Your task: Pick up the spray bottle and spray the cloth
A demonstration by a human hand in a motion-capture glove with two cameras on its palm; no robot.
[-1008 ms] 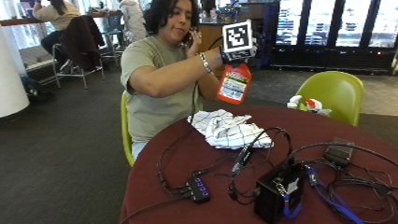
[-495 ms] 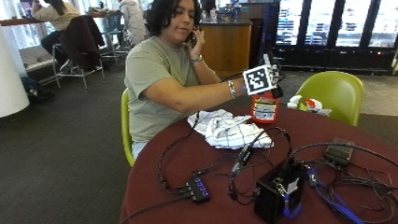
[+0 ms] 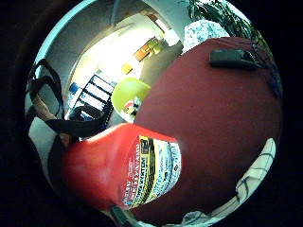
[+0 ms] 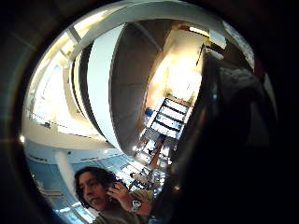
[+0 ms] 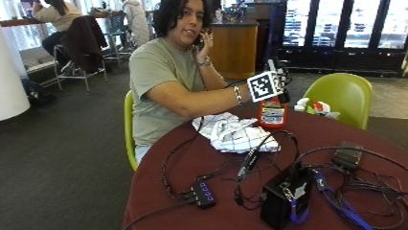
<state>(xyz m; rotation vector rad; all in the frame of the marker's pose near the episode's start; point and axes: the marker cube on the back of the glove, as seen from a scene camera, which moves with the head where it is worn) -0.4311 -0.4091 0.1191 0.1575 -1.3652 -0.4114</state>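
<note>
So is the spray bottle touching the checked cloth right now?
Apart. The outside view shows bare table between the spray bottle and the cloth; the little finger side palm view agrees.

spray bottle [image 5: 272, 114] lowered onto table [image 5: 191, 191], beside cloth [image 5: 232, 133]

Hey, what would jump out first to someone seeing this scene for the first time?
Probably the red spray bottle, standing upright on the dark red round table with the gloved right hand on its top. Right beside it lies the crumpled white checked cloth, in front of the seated person. Nearer the camera, a tangle of black cables and a black box crowd the table.
</note>
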